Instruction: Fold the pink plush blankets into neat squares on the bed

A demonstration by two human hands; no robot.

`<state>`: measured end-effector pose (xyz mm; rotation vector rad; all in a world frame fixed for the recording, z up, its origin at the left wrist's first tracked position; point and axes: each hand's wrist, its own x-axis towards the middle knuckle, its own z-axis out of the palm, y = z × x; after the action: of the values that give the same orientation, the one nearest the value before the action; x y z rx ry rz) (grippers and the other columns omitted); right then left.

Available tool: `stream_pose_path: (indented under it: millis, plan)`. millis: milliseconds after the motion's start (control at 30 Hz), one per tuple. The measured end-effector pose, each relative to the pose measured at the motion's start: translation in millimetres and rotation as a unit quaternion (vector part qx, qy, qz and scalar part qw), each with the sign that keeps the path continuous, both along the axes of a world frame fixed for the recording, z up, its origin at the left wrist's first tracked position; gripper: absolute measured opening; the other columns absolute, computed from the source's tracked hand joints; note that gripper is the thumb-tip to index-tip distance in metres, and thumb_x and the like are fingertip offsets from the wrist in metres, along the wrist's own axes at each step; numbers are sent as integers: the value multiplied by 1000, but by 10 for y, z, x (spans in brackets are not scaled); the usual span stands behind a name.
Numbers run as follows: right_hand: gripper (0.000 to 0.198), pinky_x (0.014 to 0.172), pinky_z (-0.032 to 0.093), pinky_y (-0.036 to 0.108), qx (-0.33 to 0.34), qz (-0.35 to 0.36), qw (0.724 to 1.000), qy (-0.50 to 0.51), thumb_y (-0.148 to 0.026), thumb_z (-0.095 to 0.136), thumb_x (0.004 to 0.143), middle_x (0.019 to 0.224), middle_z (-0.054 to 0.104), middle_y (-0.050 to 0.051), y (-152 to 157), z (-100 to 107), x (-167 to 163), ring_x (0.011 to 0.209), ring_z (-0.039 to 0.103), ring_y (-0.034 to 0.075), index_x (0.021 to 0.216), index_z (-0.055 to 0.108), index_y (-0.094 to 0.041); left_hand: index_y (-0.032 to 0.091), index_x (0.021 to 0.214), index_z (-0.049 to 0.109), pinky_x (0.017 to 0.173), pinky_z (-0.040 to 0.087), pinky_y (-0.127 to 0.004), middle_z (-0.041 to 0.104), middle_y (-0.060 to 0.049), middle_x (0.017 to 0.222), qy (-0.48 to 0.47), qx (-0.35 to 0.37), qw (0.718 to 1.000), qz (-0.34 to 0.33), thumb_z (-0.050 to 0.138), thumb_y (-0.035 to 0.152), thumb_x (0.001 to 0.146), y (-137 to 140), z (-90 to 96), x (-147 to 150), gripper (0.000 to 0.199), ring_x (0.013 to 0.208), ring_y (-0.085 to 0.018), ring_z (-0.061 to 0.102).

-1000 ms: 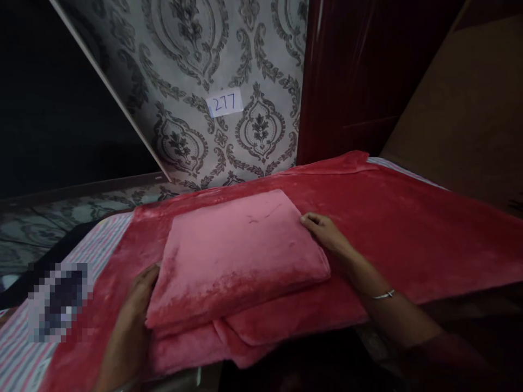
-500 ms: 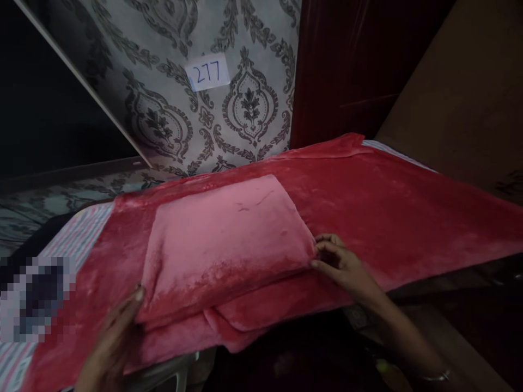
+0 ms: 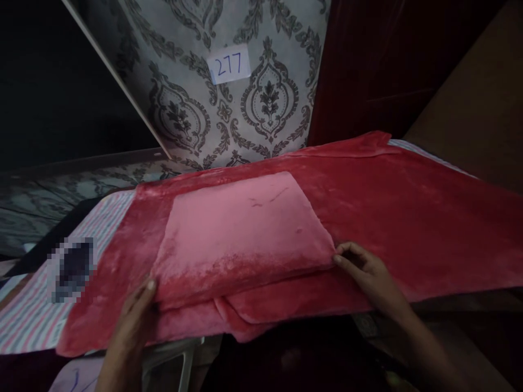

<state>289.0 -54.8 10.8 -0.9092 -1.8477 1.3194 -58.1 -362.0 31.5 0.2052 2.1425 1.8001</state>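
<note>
Right hand [image 3: 370, 275] now lower, from side edge to near right corner of folded pink cloth [image 3: 241, 228] (left-side crease, visible half a second ago, smoothed).

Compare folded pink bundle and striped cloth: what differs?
Surface: the pink bundle is fuzzy, pink shading to red; the striped cloth has coloured stripes. Position: the pink bundle lies on the red cloth; the striped cloth shows from under it. Contact: the left hand and right hand are at the pink bundle's near corners; neither touches the striped cloth. Both look like fabric.
</note>
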Motion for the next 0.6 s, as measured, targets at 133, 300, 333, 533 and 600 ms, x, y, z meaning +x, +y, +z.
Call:
stream_pose_path:
  millis: [133, 300, 333, 533, 600]
  plan:
    - [51, 79, 56, 38, 72, -24, 997, -12, -57, 73, 79, 110, 70, 7, -33, -90, 12, 93, 67, 26, 120, 60, -28, 21, 104, 71, 91, 58, -43, 76, -9, 101, -8, -10, 999, -32, 86, 67, 53, -92, -44, 61, 71, 111, -36, 67]
    - [52, 88, 55, 45, 253, 23, 964, -72, -50, 62, 89, 123, 68, 8, 15, -204, 61, 106, 66, 31, 139, 57, -35, 25, 138, 54, 103, 52, -41, 63, -12, 136, 143, -39, 988, -50, 81, 65, 65, -137, -9, 178, 87, 129, -33, 57]
    - [49, 84, 56, 45, 277, 33, 957, -81, -48, 59, 91, 119, 69, 8, 32, -214, 67, 100, 68, 30, 139, 58, -36, 26, 142, 50, 106, 49, -42, 59, -13, 141, 164, -52, 983, -70, 80, 63, 67, -146, 7, 199, 89, 134, -33, 53]
    - [52, 81, 57, 51, 332, 59, 935, -114, -35, 55, 93, 123, 69, 8, 93, -207, 64, 102, 68, 35, 145, 54, -42, 23, 142, 53, 120, 33, -45, 52, -12, 150, 279, -123, 940, -152, 73, 48, 78, -218, 40, 209, 71, 144, -32, 42]
    - [49, 86, 55, 54, 329, 40, 938, -101, -36, 55, 93, 123, 69, 9, 100, -198, 44, 105, 67, 37, 142, 58, -40, 22, 135, 59, 117, 37, -45, 60, -12, 141, 304, -124, 931, -159, 67, 43, 81, -230, 38, 169, 59, 136, -31, 50]
